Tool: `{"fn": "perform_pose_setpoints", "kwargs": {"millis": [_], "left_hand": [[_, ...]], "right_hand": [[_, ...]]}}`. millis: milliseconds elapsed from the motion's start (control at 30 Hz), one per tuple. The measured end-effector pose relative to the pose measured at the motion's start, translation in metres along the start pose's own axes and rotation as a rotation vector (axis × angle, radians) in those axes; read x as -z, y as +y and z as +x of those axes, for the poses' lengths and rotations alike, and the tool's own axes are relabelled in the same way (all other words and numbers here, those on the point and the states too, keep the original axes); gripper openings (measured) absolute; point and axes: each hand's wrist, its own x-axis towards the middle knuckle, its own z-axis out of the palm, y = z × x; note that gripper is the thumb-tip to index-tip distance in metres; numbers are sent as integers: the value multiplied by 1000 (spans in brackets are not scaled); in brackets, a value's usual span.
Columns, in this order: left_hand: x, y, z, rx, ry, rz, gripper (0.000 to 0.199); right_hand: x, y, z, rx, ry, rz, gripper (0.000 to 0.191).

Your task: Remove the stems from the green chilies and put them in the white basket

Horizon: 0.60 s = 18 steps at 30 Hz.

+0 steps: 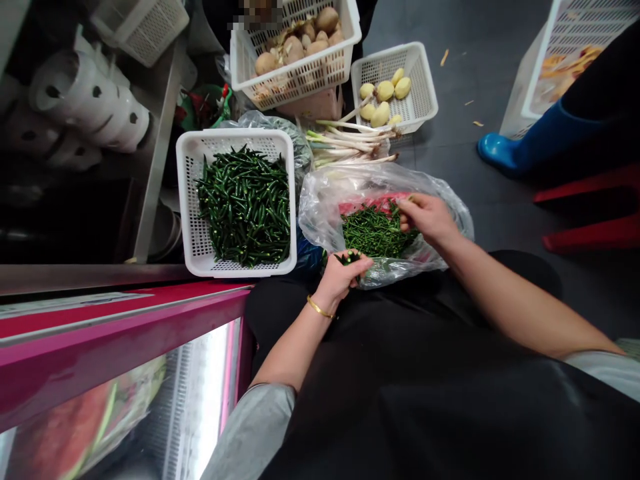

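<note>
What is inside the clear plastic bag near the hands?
Inside the clear plastic bag, a pile of thin green stems shows, with red material along its far edge. The right hand hides a little at the right; what lies beneath the pile cannot be seen.

A white basket (300,83) of brown potatoes (293,51) stands beside a smaller basket (429,87) of peeled potatoes (385,91), with spring onions (350,141) lying near it. On the right, a blue boot (550,137) stands on the dark floor (450,143), near a red stool (595,233). At lower left, cut watermelon (65,423) shows inside a pink-edged fridge (125,347).
</note>
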Motion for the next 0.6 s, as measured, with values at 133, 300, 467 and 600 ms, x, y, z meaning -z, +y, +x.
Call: {"fn": "perform_pose_setpoints", "kwargs": {"millis": [133,300,467,600], "left_hand": [[12,5,50,53,219,-122,35],[46,19,74,117,452,-169,23],[55,28,62,37,358,-170,25],[54,28,58,22,302,-136,32]], "right_hand": [[-35,7,39,346,-324,-677,39],[-17,34,51,510,-597,-1056,35],[28,27,64,341,-535,-1262,32],[-28,-15,67,385,-443,-1076,41]]}}
